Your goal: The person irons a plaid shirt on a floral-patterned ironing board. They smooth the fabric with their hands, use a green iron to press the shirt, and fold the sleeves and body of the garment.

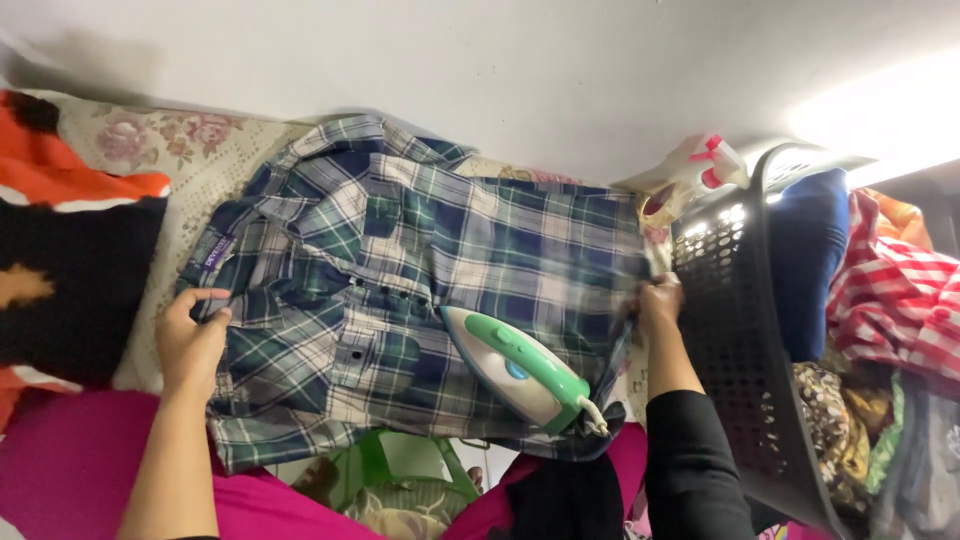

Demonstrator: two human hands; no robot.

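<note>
Now a plaid shirt [420, 290] lies spread out, front up, on a surface covered with a floral cloth [150, 140]. The left hand [190, 335] rests on the collar end of the shirt, fingers curled and pinching the edge of the fabric near the label. The right hand [658, 305] is at the opposite end, at the hem; it grips the cloth there, but the picture is blurred at this place, so I cannot tell exactly how the fingers close. Both hands seem to pull the shirt flat between them.

A green and white iron [515, 365] lies on the lower part of the shirt, and no hand touches it. I judge that the shirt is laid out but not finished: the fabric shows folds near the collar and at the lower edge, so smoothing and pressing are left.

Just beside the right hand stands a dark laundry basket [735, 330] with more clothes, and a spray bottle [690, 180] stands behind it.
</note>
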